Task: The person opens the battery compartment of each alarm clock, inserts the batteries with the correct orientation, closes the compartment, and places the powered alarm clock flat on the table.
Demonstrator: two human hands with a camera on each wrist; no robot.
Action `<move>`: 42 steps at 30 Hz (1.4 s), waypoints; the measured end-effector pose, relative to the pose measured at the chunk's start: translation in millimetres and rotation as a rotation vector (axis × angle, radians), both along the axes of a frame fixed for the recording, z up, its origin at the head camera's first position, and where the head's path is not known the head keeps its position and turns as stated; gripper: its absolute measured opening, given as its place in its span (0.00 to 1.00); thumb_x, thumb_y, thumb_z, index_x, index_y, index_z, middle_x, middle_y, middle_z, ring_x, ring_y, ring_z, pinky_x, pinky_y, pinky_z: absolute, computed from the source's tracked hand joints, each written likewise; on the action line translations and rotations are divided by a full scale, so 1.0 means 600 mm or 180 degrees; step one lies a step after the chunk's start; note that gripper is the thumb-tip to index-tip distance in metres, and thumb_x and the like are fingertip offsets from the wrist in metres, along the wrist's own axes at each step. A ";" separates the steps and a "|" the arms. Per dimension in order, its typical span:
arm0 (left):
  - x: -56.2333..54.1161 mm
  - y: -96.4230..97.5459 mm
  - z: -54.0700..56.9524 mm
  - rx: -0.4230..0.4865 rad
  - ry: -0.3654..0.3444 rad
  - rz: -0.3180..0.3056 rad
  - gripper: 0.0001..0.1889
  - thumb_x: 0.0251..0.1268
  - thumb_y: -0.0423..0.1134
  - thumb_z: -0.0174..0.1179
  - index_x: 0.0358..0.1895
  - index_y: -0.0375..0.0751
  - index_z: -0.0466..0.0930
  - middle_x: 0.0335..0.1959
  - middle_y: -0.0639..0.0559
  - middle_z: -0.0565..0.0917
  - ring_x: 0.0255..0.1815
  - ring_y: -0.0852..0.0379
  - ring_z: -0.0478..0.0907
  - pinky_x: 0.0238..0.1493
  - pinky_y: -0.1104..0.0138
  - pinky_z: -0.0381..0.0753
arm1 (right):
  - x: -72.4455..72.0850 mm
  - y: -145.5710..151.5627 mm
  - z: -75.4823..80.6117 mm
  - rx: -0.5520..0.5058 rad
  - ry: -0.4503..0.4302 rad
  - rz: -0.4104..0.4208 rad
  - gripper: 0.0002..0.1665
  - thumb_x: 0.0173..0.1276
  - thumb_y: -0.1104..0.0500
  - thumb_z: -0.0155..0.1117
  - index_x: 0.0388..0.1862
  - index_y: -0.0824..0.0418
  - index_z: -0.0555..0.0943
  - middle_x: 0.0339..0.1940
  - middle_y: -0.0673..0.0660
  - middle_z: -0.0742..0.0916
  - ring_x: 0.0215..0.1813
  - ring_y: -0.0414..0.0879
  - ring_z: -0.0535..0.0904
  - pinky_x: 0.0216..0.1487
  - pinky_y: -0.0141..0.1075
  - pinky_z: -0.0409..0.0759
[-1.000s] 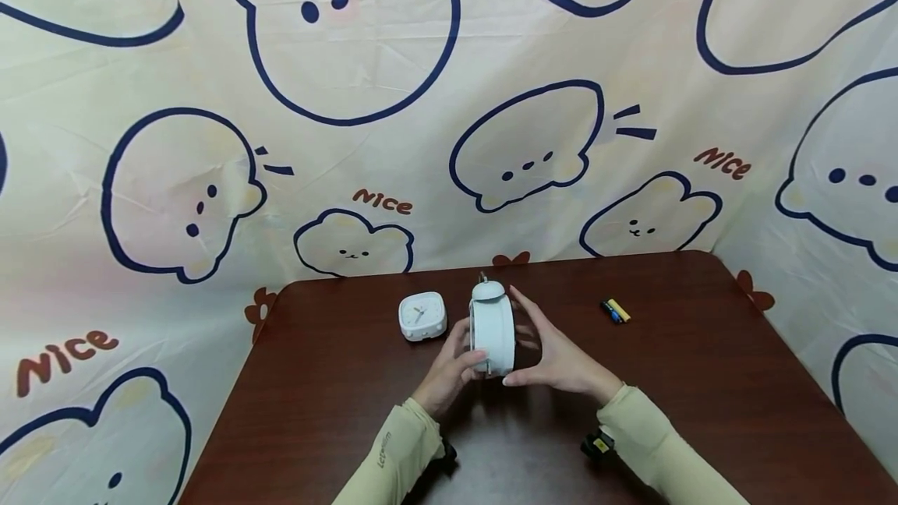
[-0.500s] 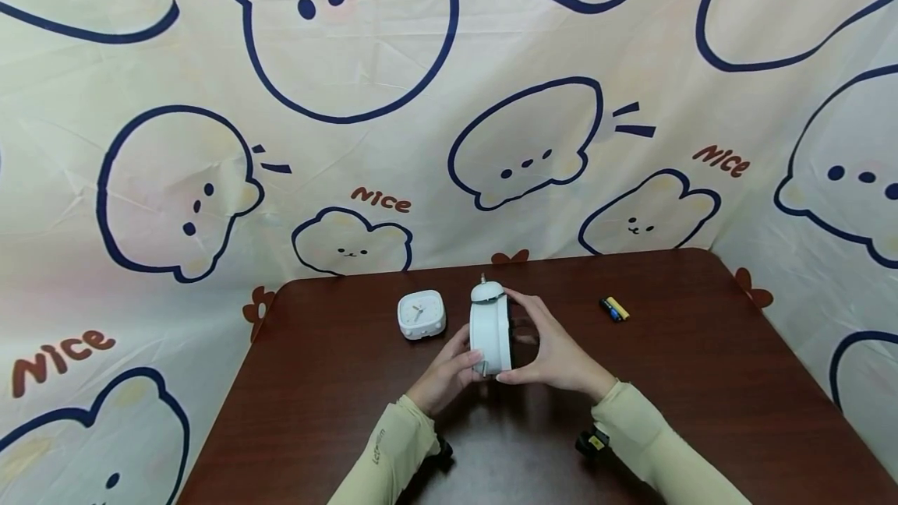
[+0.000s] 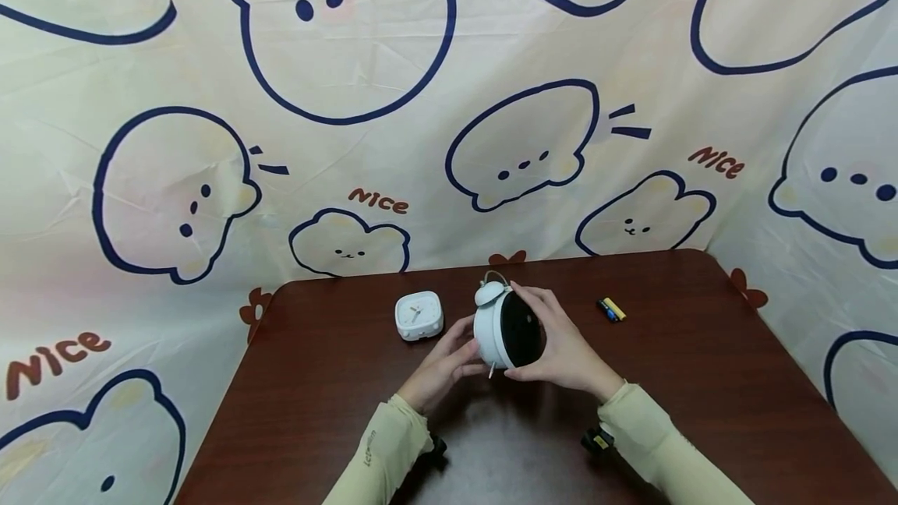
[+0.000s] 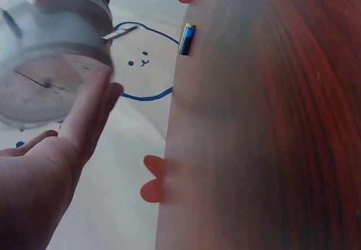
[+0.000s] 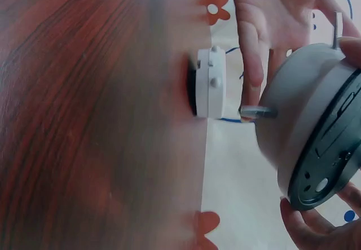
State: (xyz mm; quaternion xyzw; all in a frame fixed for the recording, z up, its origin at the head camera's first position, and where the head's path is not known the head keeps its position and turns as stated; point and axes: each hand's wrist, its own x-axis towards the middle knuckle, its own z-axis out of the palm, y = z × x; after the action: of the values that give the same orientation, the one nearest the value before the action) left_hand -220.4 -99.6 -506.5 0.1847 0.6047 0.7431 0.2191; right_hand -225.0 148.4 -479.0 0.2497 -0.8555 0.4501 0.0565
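A white round twin-bell alarm clock is held above the table, its dark back turned toward the right. My right hand grips its back rim, thumb at the bottom and fingers at the top; in the right wrist view those fingertips lie on the edge of the black back cover. My left hand lies at the dial side with its fingers fairly straight. In the left wrist view the left fingers overlap the rim of the clock face. Metal legs stick out from the casing.
A small white square clock stands on the brown table, left of the hands. To the right lie a yellow battery and a blue battery side by side. A cartoon-printed cloth hangs behind the table.
The alarm clock has turned so that its black back now shows in the head view. My left thumb has slid off its side, while my right hand has closed onto the back rim.
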 end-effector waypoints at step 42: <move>-0.004 -0.001 -0.005 0.0461 -0.0038 0.0315 0.22 0.72 0.39 0.41 0.66 0.44 0.70 0.38 0.59 0.86 0.35 0.62 0.83 0.32 0.68 0.79 | -0.007 0.021 -0.025 -0.0307 0.0131 0.0233 0.69 0.46 0.50 0.90 0.84 0.48 0.60 0.77 0.53 0.71 0.73 0.55 0.71 0.66 0.68 0.74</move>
State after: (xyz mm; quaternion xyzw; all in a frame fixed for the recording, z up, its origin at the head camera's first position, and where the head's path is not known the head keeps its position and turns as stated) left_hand -223.0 -100.0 -509.8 0.1655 0.5564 0.7960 0.1717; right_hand -229.2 161.2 -494.3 0.2871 -0.8217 0.4873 0.0696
